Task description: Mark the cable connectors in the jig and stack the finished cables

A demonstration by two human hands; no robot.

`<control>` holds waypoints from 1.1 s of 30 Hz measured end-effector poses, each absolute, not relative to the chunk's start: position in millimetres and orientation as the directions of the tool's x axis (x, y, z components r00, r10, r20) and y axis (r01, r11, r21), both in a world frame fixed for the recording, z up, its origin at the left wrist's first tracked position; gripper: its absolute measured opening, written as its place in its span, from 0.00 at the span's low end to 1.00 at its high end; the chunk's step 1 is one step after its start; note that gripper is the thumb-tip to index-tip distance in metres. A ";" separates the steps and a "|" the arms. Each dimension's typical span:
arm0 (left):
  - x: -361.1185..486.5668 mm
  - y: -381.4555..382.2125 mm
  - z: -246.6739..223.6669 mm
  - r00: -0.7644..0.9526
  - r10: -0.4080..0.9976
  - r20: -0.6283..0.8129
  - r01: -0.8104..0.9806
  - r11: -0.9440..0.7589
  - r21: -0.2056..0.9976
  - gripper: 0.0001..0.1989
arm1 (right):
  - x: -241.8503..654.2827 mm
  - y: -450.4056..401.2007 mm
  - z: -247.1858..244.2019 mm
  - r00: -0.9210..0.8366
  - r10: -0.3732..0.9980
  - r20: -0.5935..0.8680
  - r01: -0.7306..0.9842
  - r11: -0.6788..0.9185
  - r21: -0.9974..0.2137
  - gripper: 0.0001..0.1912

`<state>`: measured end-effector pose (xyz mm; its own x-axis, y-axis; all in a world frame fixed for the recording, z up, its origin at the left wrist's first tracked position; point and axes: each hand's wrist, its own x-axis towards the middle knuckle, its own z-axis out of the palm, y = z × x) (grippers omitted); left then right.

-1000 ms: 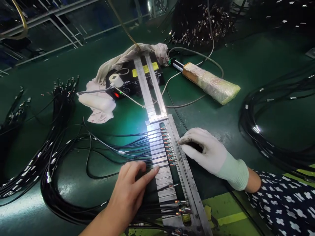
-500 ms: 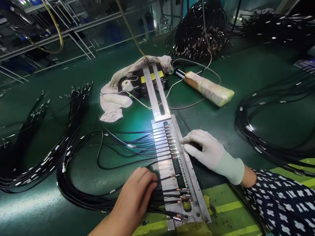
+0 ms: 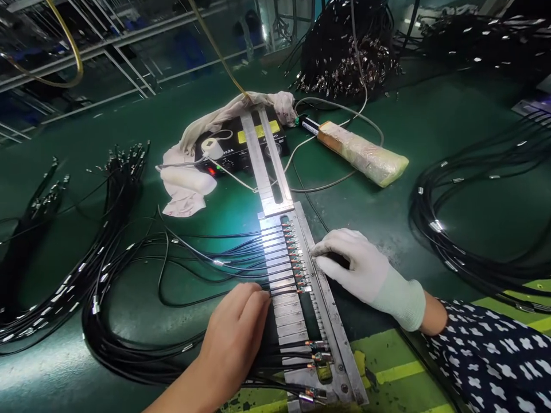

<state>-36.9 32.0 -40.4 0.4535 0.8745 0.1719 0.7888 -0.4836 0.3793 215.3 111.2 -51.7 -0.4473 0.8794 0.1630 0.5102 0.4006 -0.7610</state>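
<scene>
A long slotted metal jig [image 3: 287, 330] lies on the table. Thin black cables [image 3: 245, 265] cross its far slots side by side, their stripped ends and small metal connectors on the right. My bare left hand [image 3: 241, 332] is closed at the jig's left edge, pinching a black cable [image 3: 282, 293] beside the nearest of that row; the fingertips are partly hidden. Several more cable ends [image 3: 316, 357] sit in the near slots. My right hand [image 3: 361, 265], in a white glove, has thumb and index finger pinched against the jig's right edge.
Behind the jig, a black control box [image 3: 241, 150] stands under a whitish cloth [image 3: 183, 192]. A wrapped block [image 3: 364, 154] lies to its right. Cable bundles are at left [image 3: 92, 269], right [image 3: 430, 229] and back [image 3: 348, 51]. Yellow-green tape [image 3: 396, 358] marks the near table.
My left hand has moved up along the jig, bringing its cable to the slot beside the far row. My right hand stays at the edge. A red light now shows on the box.
</scene>
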 end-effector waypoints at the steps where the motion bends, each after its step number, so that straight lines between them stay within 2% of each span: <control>1: -36.7 30.8 -39.7 0.465 0.868 0.174 0.782 -0.495 0.378 0.04 | 215.6 111.4 -52.3 -0.451 0.878 0.160 0.510 0.401 -0.761 0.05; 9: -42.1 40.7 -33.2 0.616 0.782 0.095 0.696 -0.597 0.398 0.11 | 216.1 111.9 -51.4 -0.453 0.883 0.125 0.516 0.373 -0.771 0.06; 15: -53.0 48.0 -38.0 0.732 0.652 0.196 0.581 -0.748 0.321 0.19 | 216.3 112.9 -53.8 -0.450 0.882 0.138 0.521 0.385 -0.762 0.05; 17: -53.8 43.5 -41.6 0.710 0.670 0.218 0.606 -0.739 0.296 0.19 | 216.4 112.7 -54.2 -0.450 0.882 0.143 0.517 0.388 -0.763 0.05; 20: -52.1 32.7 -45.4 0.643 0.747 0.170 0.689 -0.661 0.297 0.21 | 215.9 113.7 -53.8 -0.451 0.879 0.151 0.507 0.392 -0.768 0.05; 25: -48.0 24.1 -39.3 0.639 0.769 0.038 0.703 -0.602 0.378 0.25 | 216.4 115.5 -53.3 -0.447 0.879 0.164 0.504 0.400 -0.765 0.05; 27: -47.0 22.1 -32.4 0.613 0.790 0.005 0.703 -0.548 0.454 0.23 | 219.3 113.1 -53.9 -0.448 0.875 0.180 0.485 0.408 -0.774 0.05; 30: -46.0 14.4 -23.0 0.559 0.824 -0.090 0.686 -0.400 0.608 0.15 | 225.3 106.5 -54.9 -0.469 0.866 0.173 0.454 0.405 -0.794 0.06; 33: -45.5 5.3 -19.5 0.508 0.838 -0.201 0.677 -0.243 0.695 0.03 | 228.8 101.5 -55.4 -0.481 0.858 0.178 0.462 0.421 -0.781 0.05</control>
<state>-45.5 5.3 -19.5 0.5076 0.8379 -0.2006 0.6766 -0.2435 0.6949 228.8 101.5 -55.4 -0.4811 0.8585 0.1776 0.4624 0.4207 -0.7805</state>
